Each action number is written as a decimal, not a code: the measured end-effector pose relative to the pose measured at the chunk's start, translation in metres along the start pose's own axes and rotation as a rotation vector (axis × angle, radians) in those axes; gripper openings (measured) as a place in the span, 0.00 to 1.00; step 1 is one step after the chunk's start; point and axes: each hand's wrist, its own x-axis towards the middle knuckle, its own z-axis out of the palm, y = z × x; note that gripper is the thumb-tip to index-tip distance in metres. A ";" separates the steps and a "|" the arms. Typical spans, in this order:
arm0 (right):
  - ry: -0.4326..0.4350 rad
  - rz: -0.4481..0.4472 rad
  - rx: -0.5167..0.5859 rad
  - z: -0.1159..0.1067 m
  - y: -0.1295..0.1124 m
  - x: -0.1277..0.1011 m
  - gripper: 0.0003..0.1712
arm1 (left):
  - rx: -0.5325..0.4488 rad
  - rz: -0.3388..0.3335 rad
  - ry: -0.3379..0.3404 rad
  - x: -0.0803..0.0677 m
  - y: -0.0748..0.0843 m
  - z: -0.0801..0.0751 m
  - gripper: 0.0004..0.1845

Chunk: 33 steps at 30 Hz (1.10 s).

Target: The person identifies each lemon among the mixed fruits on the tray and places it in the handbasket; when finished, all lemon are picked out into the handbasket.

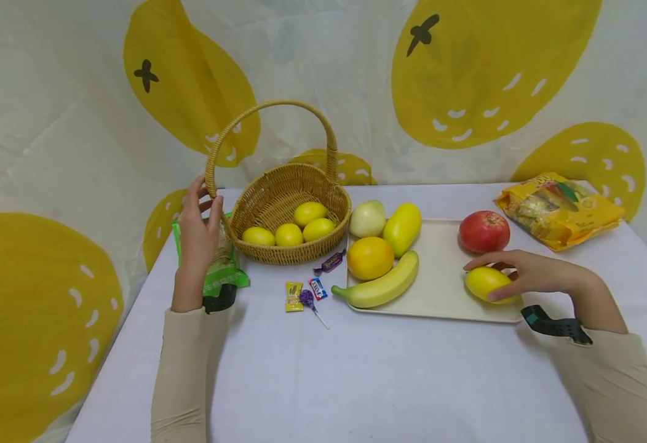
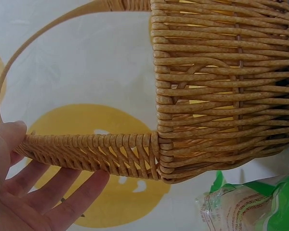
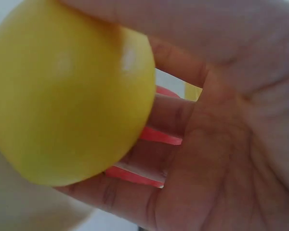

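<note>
My left hand [image 1: 198, 231] holds the left side of the wicker basket's handle [image 2: 91, 149], thumb on one side and fingers on the other. The basket [image 1: 287, 253] stands upright at the back left, with several lemons [image 1: 310, 213] inside. My right hand [image 1: 545, 275] grips a yellow lemon [image 1: 486, 283] over the right end of the cream tray [image 1: 440, 295]. In the right wrist view, the fingers curl behind that lemon [image 3: 70, 96] and the thumb lies along its upper side. Whether the lemon touches the tray, I cannot tell.
On the tray sit a banana [image 1: 381, 286], an orange-yellow fruit [image 1: 370, 258], a pale round fruit [image 1: 368, 218], a long yellow fruit [image 1: 403, 227] and a red fruit [image 1: 484, 232]. Several candies [image 1: 294, 296] lie before the basket. A green bag [image 1: 226, 271] and yellow bag [image 1: 564, 209] flank everything.
</note>
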 end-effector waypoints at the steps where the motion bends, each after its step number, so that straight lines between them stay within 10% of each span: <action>1: -0.002 0.005 0.001 0.001 -0.001 0.001 0.29 | 0.001 0.001 0.001 0.000 0.000 0.000 0.28; 25: 0.084 -0.274 0.032 0.001 -0.062 0.051 0.27 | 0.017 0.005 0.009 0.000 -0.003 -0.001 0.28; 33: 0.107 -0.259 0.227 0.001 -0.093 0.089 0.31 | 0.025 0.017 0.011 0.000 -0.003 0.001 0.27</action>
